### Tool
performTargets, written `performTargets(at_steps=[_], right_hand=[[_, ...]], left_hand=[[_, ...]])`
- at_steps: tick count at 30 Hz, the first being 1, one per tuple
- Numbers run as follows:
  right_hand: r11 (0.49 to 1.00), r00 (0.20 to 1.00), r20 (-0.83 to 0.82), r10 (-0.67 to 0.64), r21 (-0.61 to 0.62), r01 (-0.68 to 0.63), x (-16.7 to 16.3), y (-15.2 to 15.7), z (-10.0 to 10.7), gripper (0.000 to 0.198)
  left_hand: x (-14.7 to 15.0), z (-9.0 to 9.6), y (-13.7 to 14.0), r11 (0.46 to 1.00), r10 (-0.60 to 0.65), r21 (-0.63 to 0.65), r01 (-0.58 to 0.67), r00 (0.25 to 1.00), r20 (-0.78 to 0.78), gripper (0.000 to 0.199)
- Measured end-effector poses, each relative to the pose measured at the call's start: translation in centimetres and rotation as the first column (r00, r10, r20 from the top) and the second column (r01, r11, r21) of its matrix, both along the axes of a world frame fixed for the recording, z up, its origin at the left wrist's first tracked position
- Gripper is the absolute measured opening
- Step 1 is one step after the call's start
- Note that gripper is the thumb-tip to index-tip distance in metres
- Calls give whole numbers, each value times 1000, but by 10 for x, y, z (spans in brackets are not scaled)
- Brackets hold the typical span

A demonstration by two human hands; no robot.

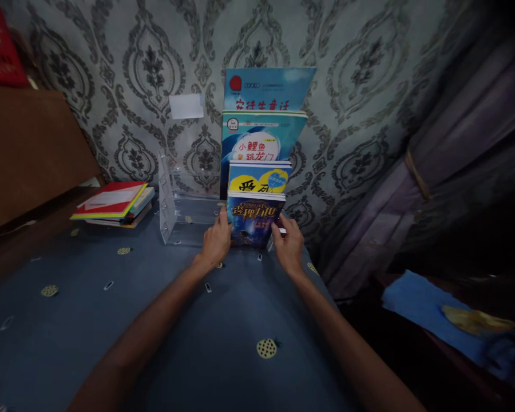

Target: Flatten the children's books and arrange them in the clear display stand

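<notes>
My left hand point(217, 239) and my right hand point(289, 243) grip a dark blue book point(255, 223) by its left and right edges. The book stands upright at the front of a clear plastic tiered rack point(166, 212). Behind it, stepped upward, show a blue and yellow book point(257, 178), a teal book point(261, 137) and a light blue book point(268, 88) at the top. Their lower parts are hidden by the books in front. The rack's left half holds nothing, and its right side is mostly hidden by my right hand and the books.
A pile of books with a red one point(111, 200) on top lies left of the rack. A brown box point(34, 154) stands further left. Patterned wallpaper with a white card point(186, 106) is behind; a tied curtain point(395, 189) hangs right. A blue cloth point(424, 309) lies lower right.
</notes>
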State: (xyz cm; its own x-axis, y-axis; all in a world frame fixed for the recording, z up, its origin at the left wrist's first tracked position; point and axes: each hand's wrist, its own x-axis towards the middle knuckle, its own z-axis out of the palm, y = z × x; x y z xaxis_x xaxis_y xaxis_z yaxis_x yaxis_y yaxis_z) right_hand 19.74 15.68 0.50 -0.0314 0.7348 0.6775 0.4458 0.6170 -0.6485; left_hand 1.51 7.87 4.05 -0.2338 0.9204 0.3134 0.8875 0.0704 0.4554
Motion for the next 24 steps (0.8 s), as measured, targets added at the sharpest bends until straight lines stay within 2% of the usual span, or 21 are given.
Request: performTargets(at_steps=[11,19,24], right_hand=[[999,997,68,-45,8,44,3,3,-7,50],[999,999,29,-25,-29,26,5,2,-8,52],[998,999,1,-49,-31,49,5,-2,-10,54]], left_hand=[[-17,7,-8,995,-65,-79,64,998,-13,52],[-32,9,-20,991,-108,-81,104,993,-44,55],[-54,1,-37,987,-158,-46,156,986,-54,55]])
